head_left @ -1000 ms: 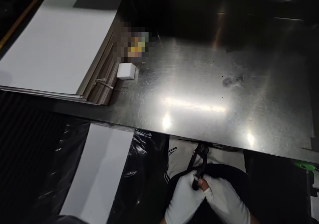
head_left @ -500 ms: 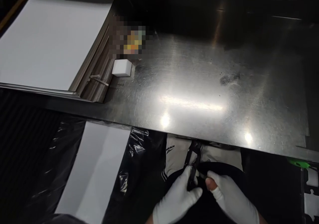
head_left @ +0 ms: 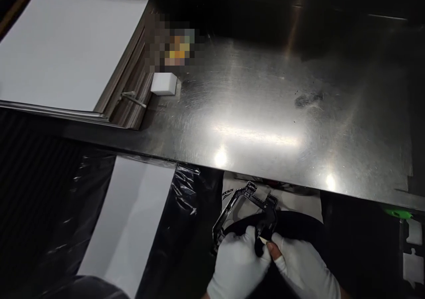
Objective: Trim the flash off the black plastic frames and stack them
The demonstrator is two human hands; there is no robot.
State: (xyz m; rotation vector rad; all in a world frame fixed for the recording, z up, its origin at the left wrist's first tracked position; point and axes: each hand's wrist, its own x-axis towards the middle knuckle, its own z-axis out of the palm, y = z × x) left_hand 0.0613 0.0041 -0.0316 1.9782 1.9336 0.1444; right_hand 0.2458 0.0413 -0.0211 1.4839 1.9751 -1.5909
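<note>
My left hand [head_left: 239, 261], in a white glove, is closed around a black plastic frame [head_left: 229, 207] with an angular, open outline. The frame sticks up beyond my fingers, above my lap. Close beside it, my right hand [head_left: 300, 261] wears a white glove that leaves the thumb tip bare. Its thumb and fingers pinch a small blade [head_left: 264, 240], whose pale pointed tip meets the lower part of the frame. The blade's other end is hidden in my right hand.
A steel table [head_left: 259, 108] stretches ahead. On its left lie a tall stack of sheets [head_left: 76, 46] and a white block [head_left: 164, 83]. Below the edge, a white sheet [head_left: 129, 219] lies on black plastic film [head_left: 186, 188]. A green-handled tool [head_left: 398, 213] is at far right.
The black frame has turned from edge-on to showing its broad open outline. My hands have drawn closer together, and the blade now meets the frame lower down.
</note>
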